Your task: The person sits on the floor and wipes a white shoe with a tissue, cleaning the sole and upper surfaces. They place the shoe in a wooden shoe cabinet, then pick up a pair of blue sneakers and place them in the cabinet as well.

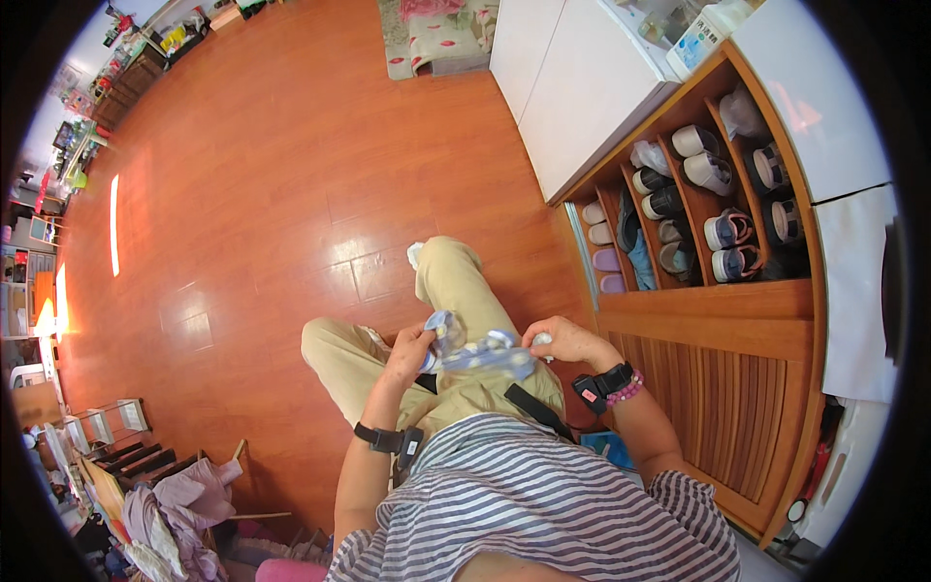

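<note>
A light blue cloth item with pale spots (489,356), partly blurred, is spread between my two hands above my lap. My left hand (412,351) grips its left end, where a bunched part stands up beside the fingers. At its right end, my right hand (564,340) pinches the cloth between thumb and fingertips, with a small white item against the fingers. What that white item is I cannot tell. Under the cloth are my legs in khaki trousers (465,284). Both wrists carry black straps with small devices.
To the right stands a wooden shoe cabinet (709,297) with several pairs of shoes and a louvred door. White cabinets (574,87) adjoin it, with a white bottle (704,40) on top. A chair draped with clothes (182,509) is at lower left. Wooden flooring (276,182) stretches ahead.
</note>
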